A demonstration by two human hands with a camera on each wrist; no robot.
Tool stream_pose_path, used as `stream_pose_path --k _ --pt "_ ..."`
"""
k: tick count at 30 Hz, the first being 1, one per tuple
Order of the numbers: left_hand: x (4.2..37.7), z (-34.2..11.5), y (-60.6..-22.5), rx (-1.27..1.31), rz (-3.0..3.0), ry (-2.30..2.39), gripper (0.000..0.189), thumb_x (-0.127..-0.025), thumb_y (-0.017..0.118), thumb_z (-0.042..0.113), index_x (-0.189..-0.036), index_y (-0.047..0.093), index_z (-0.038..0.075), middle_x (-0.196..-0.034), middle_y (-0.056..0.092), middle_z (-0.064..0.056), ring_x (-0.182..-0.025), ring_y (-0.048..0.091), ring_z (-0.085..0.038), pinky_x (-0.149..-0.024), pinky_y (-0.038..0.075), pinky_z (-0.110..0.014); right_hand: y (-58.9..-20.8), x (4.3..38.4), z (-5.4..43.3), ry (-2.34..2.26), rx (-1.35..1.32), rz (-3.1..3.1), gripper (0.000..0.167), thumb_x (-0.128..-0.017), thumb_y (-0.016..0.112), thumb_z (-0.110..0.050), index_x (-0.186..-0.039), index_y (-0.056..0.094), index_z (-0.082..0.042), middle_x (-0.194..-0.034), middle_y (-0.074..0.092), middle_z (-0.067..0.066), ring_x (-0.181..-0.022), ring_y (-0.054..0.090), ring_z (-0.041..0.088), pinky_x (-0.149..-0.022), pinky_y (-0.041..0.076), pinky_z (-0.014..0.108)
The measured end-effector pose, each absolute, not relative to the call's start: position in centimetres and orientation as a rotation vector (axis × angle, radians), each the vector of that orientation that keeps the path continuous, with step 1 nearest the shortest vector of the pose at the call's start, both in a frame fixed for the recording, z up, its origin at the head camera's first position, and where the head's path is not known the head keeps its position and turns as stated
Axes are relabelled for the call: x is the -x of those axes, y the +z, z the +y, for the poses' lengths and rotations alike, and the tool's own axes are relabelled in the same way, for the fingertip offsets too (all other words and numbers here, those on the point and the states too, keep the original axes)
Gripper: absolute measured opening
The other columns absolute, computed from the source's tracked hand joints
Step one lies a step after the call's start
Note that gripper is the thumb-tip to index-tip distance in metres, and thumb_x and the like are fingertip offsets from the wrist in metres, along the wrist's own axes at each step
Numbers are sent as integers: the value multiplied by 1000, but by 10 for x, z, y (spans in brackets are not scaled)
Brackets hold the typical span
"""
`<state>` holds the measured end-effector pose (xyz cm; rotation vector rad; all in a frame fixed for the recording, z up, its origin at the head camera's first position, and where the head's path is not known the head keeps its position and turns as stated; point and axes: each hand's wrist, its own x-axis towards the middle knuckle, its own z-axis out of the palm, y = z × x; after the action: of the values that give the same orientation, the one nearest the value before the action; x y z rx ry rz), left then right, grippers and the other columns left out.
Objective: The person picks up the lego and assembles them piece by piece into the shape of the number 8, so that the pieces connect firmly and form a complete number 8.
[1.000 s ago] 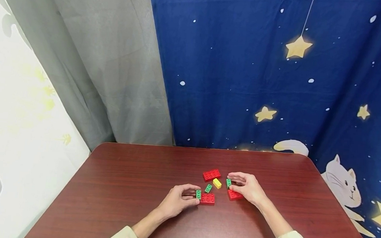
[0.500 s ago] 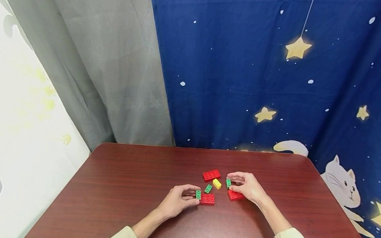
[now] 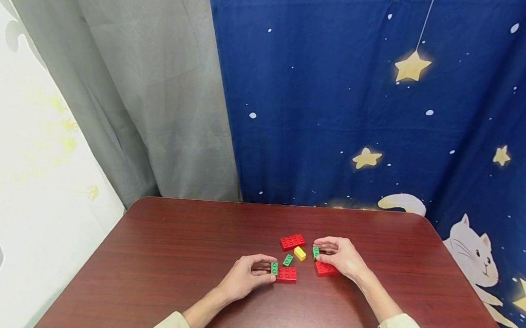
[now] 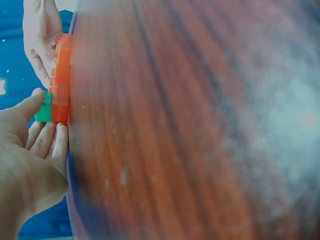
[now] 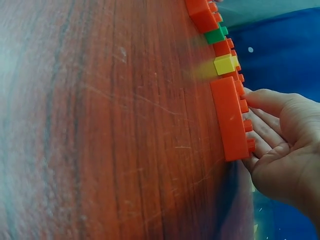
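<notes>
My left hand [image 3: 242, 278] pinches a small green brick [image 3: 274, 268] between thumb and fingers. That green brick sits on the left end of a red brick [image 3: 287, 274], as the left wrist view shows with the green [image 4: 43, 111] on the red [image 4: 61, 80]. Over to the right, my right hand [image 3: 343, 257] holds another small green brick [image 3: 315, 253] at the far left end of a second red brick [image 3: 325, 269]. In the right wrist view this red brick [image 5: 231, 120] lies on the table and the thumb hides the green one.
Between the hands lie a loose green brick [image 3: 288, 260] and a yellow brick [image 3: 299, 253]. Behind them is a third red brick [image 3: 292, 241]. All rest on a brown wooden table [image 3: 183, 240], with a blue curtain [image 3: 313, 111] past its far edge.
</notes>
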<state>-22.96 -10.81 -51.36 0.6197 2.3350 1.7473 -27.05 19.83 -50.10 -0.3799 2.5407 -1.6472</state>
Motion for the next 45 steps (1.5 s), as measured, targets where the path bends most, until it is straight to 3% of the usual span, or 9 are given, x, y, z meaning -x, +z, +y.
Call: stream_pose_path --k 29,45 --pt "229 -109 -514 -582 2302 1779 37 -93 81 2 -129 71 -4 -122 74 -18 -114 72 -31 -94 60 -30 -503 270 196 -1616 346 2639 34 -87 83 4 -120 74 6 -114 77 19 -110 74 36 -100 58 53" --pt "229 -109 -516 -596 2310 1783 33 -93 81 1 -125 72 -3 -119 75 -16 -113 72 -31 -93 60 -28 -507 269 196 -1633 318 2683 33 -90 83 -1 -122 74 2 -117 77 16 -112 73 35 -102 57 50"
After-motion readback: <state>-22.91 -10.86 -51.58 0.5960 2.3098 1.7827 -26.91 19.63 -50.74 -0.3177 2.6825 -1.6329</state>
